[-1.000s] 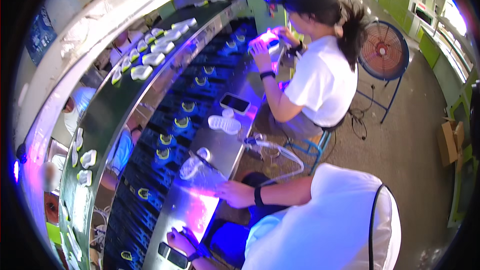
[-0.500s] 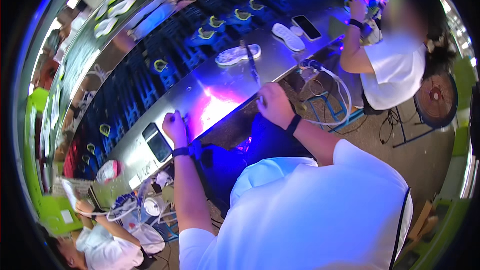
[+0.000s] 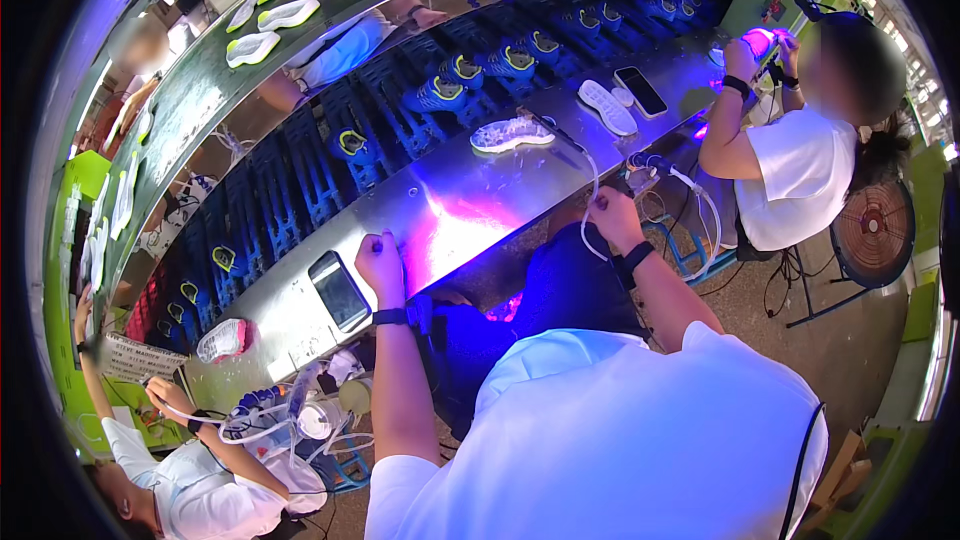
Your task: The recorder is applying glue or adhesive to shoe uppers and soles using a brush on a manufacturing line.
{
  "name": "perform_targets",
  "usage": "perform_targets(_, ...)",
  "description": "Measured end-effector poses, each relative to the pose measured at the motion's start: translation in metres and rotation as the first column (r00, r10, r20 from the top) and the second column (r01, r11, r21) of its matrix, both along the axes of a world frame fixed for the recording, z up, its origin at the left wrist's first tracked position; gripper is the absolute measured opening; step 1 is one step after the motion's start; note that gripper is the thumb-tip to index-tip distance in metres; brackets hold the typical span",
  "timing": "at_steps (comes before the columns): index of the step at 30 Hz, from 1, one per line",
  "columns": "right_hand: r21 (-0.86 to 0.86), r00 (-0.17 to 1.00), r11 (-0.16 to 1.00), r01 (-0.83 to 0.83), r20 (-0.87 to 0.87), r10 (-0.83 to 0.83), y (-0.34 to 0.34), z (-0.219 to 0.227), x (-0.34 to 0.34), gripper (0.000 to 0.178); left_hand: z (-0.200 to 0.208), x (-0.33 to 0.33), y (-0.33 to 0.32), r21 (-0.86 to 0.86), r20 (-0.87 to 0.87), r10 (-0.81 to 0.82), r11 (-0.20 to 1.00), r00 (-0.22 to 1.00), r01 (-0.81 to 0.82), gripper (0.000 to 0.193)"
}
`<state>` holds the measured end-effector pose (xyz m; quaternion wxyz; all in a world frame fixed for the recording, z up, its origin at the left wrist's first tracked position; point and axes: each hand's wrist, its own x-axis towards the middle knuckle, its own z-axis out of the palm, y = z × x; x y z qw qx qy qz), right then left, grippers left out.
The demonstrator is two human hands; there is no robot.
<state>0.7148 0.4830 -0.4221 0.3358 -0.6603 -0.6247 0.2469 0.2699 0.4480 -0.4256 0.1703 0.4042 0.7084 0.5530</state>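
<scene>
My left hand is a loose fist above the near edge of the metal bench, beside a bright pink-white patch of light. Whatever its fingers might hold is hidden. Farther right, my right hand is curled closed just off the bench edge. A thin white tube runs down past its fingers; whether they grip it I cannot tell. The tube leads to a dark slim tool resting by a speckled white shoe sole. Another white sole lies to its right.
Phones lie on the bench, and a white-and-pink shoe part is at its left. Blue shoes stand on a slatted rack beyond. Co-workers sit left and right, with a floor fan behind.
The view has shifted. The dark tool, upright near the sole before, now lies lower with its white tube sagging. My right hand has drawn back from the bench edge. The left co-worker reaches up.
</scene>
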Motion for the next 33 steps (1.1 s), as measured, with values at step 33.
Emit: perform_targets(33, -0.009, 0.79, 0.975, -0.221, -0.588, 0.173, 0.121, 0.0, -0.031, 0.039, 0.052, 0.129, 0.114, -0.271, -0.336, -0.518, 0.853, 0.787, 0.446, 0.045)
